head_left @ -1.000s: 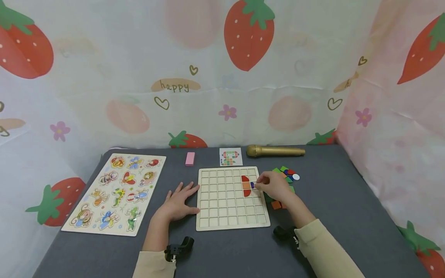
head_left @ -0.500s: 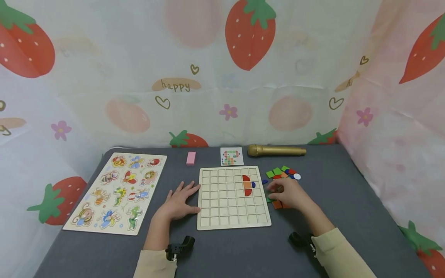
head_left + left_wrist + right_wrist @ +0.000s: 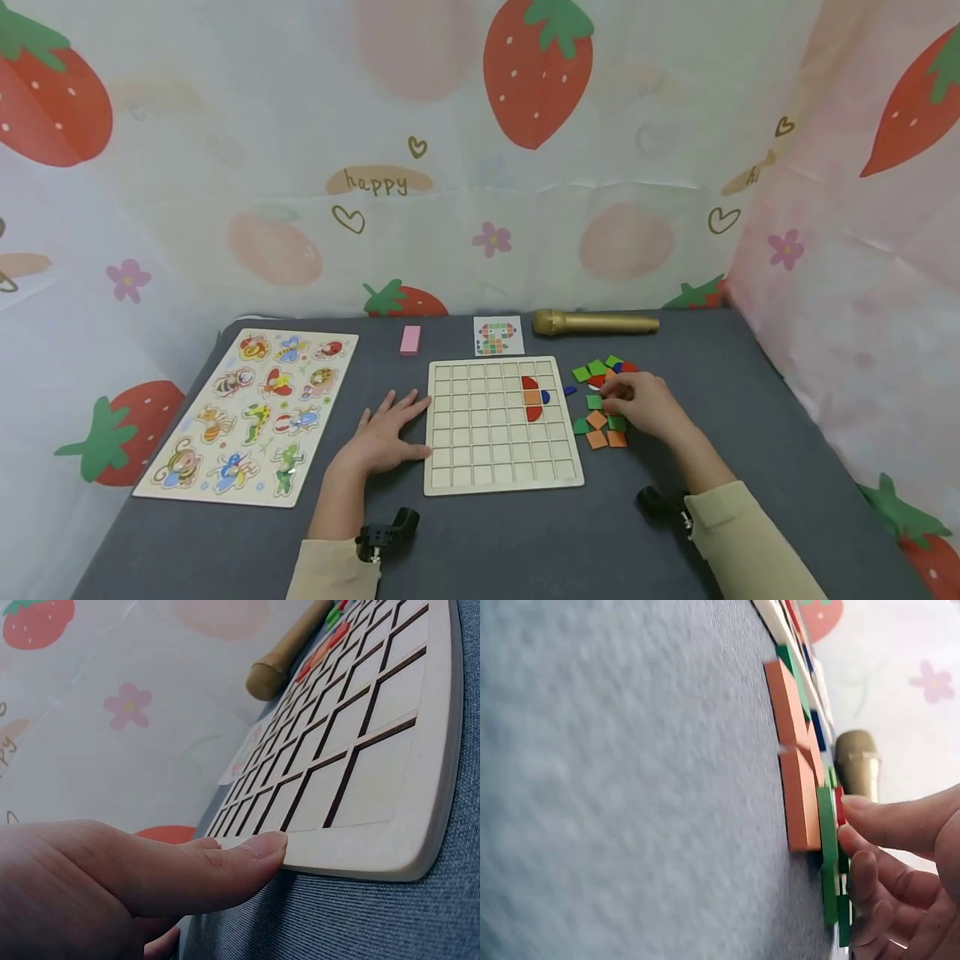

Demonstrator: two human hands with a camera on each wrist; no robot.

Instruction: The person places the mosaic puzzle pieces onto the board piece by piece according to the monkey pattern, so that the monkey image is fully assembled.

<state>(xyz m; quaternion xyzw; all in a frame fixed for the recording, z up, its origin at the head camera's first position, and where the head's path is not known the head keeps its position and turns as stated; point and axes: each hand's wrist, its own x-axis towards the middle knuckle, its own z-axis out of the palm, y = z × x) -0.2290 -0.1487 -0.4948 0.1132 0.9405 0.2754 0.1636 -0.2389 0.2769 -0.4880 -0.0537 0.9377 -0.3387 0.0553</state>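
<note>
A pale wooden grid board lies at the middle of the table. Near its right side, two red half-rounds flank an orange square, with a blue half-round beside it. My left hand rests spread at the board's left edge, its thumb touching the rim in the left wrist view. Loose coloured pieces, among them orange squares and a green square, lie right of the board. Over this pile is my right hand, thumb and fingers loosely bent, fingertips close to a red piece.
A small pattern card, a pink block and a gold microphone line the table's back. On the left lies a picture puzzle board with insects and animals. A strawberry-print cloth hangs behind.
My right hand has left the blue half-round on the board and moved right to the loose pieces, uncovering green and orange ones. My left hand stays in place.
</note>
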